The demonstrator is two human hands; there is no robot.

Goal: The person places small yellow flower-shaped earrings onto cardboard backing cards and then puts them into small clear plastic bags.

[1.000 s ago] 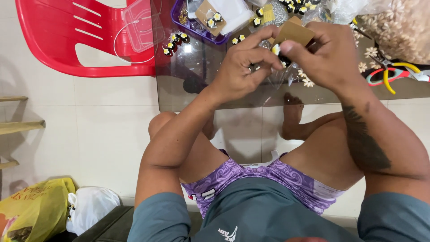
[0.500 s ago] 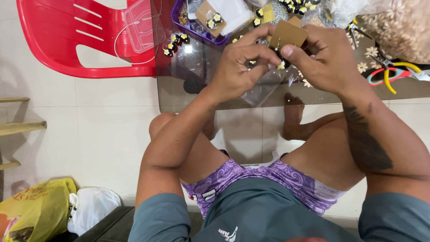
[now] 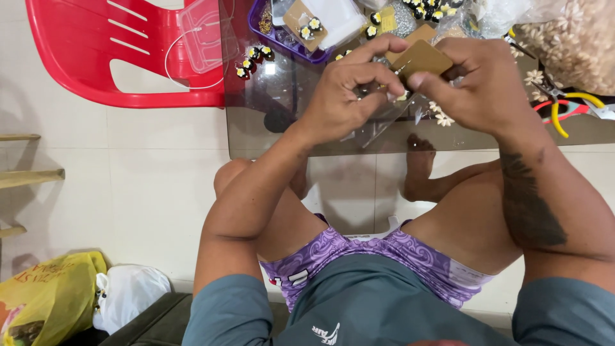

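Brown card (image 3: 423,57) is being pinched between thumb and fingers of the right hand (image 3: 477,83), just above the near part of the glass table (image 3: 269,128). Left hand (image 3: 346,93) is closing its fingertips (image 3: 378,70) on something small at the card's lower edge; what sits between them is too small to tell. A clear plastic sleeve (image 3: 384,122) is hanging under both hands, touching the card's underside.

Taking the card as the landmark: a purple tray (image 3: 288,41) is lying to its left on the table, holding a white box (image 3: 336,19) and small black flower-faced beads (image 3: 307,29). More of those beads are sitting loose left of the tray, near the table's edge. To the card's right, pliers with yellow and red handles (image 3: 567,106) are resting on the glass, with a heap of pale shells (image 3: 576,45) beyond them. White flower pieces (image 3: 442,115) are lying just below and right of the card.

A red plastic chair (image 3: 122,57) is standing well left of the card, beside the table. Far below and left, on the tiled floor, a yellow bag (image 3: 51,295) and a white bag (image 3: 128,295) are lying side by side.
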